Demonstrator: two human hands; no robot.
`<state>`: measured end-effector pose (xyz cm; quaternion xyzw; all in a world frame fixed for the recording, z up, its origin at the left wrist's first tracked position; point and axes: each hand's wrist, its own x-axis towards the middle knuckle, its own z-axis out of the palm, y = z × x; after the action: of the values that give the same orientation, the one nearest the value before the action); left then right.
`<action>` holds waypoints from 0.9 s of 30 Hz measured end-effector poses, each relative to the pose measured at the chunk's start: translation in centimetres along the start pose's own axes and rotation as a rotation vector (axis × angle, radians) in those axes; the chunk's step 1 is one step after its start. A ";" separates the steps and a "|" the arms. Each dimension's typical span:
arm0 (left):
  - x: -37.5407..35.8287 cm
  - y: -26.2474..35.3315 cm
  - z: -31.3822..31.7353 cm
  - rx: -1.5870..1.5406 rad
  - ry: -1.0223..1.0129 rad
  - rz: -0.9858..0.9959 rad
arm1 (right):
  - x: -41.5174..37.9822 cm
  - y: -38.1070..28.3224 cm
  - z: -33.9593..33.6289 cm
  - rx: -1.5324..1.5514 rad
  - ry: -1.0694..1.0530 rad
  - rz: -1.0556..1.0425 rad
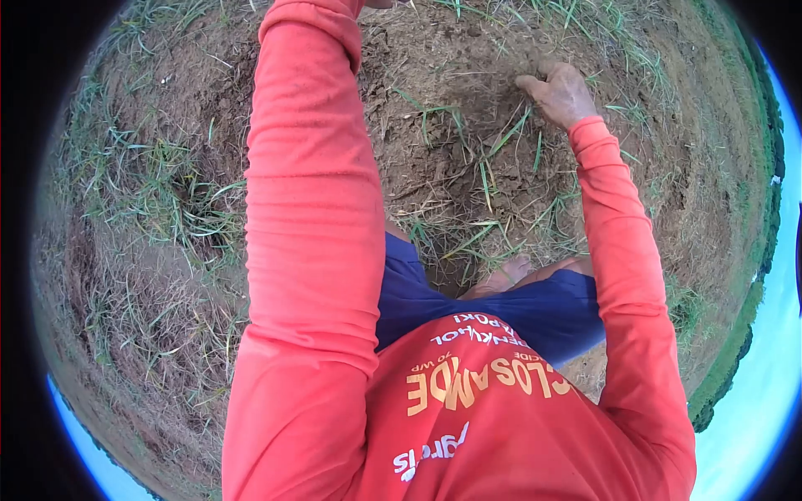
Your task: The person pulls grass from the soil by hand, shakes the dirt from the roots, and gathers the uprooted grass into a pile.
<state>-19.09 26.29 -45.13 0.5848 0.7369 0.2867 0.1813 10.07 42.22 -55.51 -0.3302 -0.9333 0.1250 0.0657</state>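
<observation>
My right hand (561, 93) is low over the bare soil at the upper right, its thumb pointing left and its fingers curled. A brown smear of loose soil (489, 83) blurs beside the fingertips, and what the hand grips cannot be made out. Green grass blades (511, 134) stand just below the thumb. Only a sliver of my left hand (380, 3) shows at the top edge, with its fingers out of the frame. The red left sleeve (313, 184) stretches up toward it across the view.
Below my arms are my blue shorts (468, 305) and a bare foot (508, 274) on the ground. Grass tufts (180, 196) grow at the left, among dry cut stalks (159, 326). More grass (622, 42) grows at the upper right. A tree line (748, 326) edges the field.
</observation>
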 end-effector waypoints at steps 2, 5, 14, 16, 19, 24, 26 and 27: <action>0.5 -1.2 -0.4 -0.013 0.100 0.027 | 1.6 -1.5 -4.0 0.270 -0.171 0.145; 0.4 0.4 0.3 -0.101 0.032 -0.032 | 0.9 -0.9 -7.6 0.468 -0.209 0.236; 2.9 0.5 4.5 -0.244 -0.087 -0.117 | 3.2 3.8 -4.9 0.268 -0.203 0.266; 2.9 0.7 5.4 -0.191 -0.148 -0.082 | 0.6 3.6 -6.6 0.601 -0.211 0.295; 3.6 0.9 6.4 -0.183 -0.240 -0.168 | 0.1 2.3 -8.6 0.894 -0.205 0.289; 2.4 4.1 6.5 -0.764 -0.307 -0.408 | -0.6 0.0 -9.9 0.961 -0.125 0.242; 1.8 4.9 6.8 -0.964 -0.357 -0.461 | -0.8 -0.7 -10.2 0.978 -0.108 0.268; 1.7 5.4 7.2 -1.019 -0.393 -0.453 | -0.8 -0.6 -9.8 1.057 -0.147 0.262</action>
<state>-11.05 30.27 -47.15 0.2939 0.5654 0.4451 0.6292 12.33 43.17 -46.00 -0.3559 -0.6966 0.6068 0.1413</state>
